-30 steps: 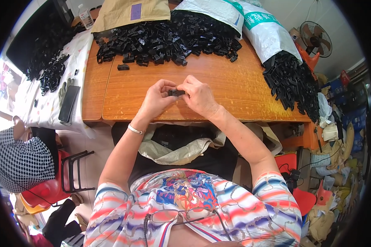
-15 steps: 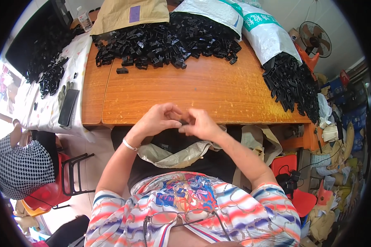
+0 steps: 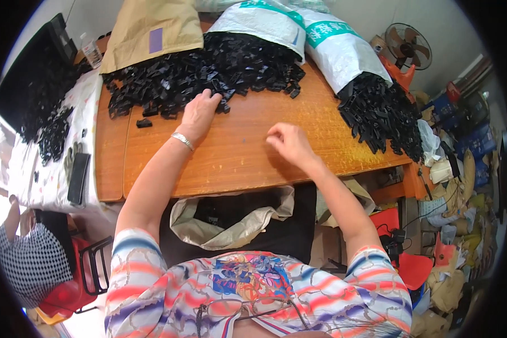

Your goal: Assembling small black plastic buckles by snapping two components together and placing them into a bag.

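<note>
My left hand (image 3: 200, 115) reaches forward to the near edge of a heap of small black plastic parts (image 3: 169, 81) at the back of the table. Its fingers are stretched out and slightly apart at the parts; I see nothing held. Over the middle of the wooden table (image 3: 236, 152), my right hand (image 3: 291, 145) hovers with its fingers curled in toward the thumb. Whatever lies inside those fingers, if anything, is hidden. Between my lap and the table edge, a beige woven sack (image 3: 231, 236) gapes with its rim rolled down, dark inside.
A brown paper sack (image 3: 158, 28) and a white sack (image 3: 259, 25) lie behind the heap. On the right, another white sack (image 3: 349, 56) spills longer black parts (image 3: 372, 112). A phone-like dark slab (image 3: 79, 178) rests on the left cloth. A person (image 3: 34, 256) sits at left.
My hands have parted from over the sack, where they held a small dark piece together. The left went forward to the heap, the right up over the table. The view has shifted.
</note>
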`<state>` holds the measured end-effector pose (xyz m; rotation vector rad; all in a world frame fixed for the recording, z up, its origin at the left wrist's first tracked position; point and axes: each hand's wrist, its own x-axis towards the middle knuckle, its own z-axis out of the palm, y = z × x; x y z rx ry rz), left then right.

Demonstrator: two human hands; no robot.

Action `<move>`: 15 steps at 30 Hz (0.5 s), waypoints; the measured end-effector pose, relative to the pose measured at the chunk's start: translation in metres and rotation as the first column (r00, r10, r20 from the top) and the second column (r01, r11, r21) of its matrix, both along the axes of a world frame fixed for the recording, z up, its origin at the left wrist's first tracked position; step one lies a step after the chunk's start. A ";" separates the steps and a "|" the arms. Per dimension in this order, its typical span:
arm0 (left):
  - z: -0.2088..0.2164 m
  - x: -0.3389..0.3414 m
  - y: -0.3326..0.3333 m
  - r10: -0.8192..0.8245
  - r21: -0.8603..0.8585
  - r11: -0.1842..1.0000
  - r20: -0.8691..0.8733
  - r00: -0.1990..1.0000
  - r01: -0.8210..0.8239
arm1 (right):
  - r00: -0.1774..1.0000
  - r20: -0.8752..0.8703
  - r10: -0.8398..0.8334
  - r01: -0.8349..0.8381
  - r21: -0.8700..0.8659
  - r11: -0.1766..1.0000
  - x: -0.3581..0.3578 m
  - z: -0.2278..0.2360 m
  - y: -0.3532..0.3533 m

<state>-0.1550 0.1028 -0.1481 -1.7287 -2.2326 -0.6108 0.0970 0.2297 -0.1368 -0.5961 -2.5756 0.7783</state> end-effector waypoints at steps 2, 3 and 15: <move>-0.001 -0.002 0.002 -0.013 0.028 1.000 -0.021 1.000 0.013 | 0.992 -0.004 -0.126 0.126 0.131 0.983 -0.010 -0.009 0.043; 0.002 0.002 0.003 -0.024 0.047 0.999 -0.040 0.999 0.026 | 0.982 -0.019 -0.189 0.189 0.195 0.962 -0.013 -0.017 0.066; -0.006 0.014 -0.034 -0.129 0.297 0.955 0.331 0.935 0.026 | 0.901 0.208 -0.381 0.241 0.492 0.836 -0.046 -0.021 0.135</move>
